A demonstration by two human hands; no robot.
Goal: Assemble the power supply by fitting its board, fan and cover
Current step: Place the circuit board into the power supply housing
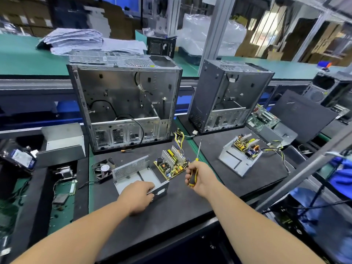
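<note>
**benchrat:** Head view, only angle we've got. Left hand (pixel 140 195) is curled over the near wall of the empty power supply housing (pixel 142 175), gripping it so it sits steady on the black mat (pixel 190 199). Right hand (pixel 198 177) is wrapped round the yellow-and-black handle of a screwdriver (pixel 196 164), shaft pointing up and away. The board (pixel 171 163) isn't in yet: it lies on the mat just beside the housing's right edge, heatsinks up, its wire bundle (pixel 180 138) trailing back toward the open PC case (pixel 123 105). Fan (pixel 102 169) is flat on the mat at the housing's left end. Can't pick out the cover for sure.

**solderjoe:** So board goes first, I'd guess. How would you do it?

**benchrat:** Park the driver or tuck it into the palm, since that hand's busy. Keep holding the housing, lift the board by its edges, not the heatsinks, and lower it flat inside so the holes meet the standoffs. Feed the wires out the open side so they don't get pinched underneath.

**solderjoe:** Anything in the way?

**benchrat:** The fan's lead lies along the mat near the housing, and the case stands close behind, so not much room back there. A second supply (pixel 242 157) with its board already seated sits well apart on the right, next to another case (pixel 228 96). Blue-gloved hands (pixel 341 174) at the far right edge belong to someone else.
</note>
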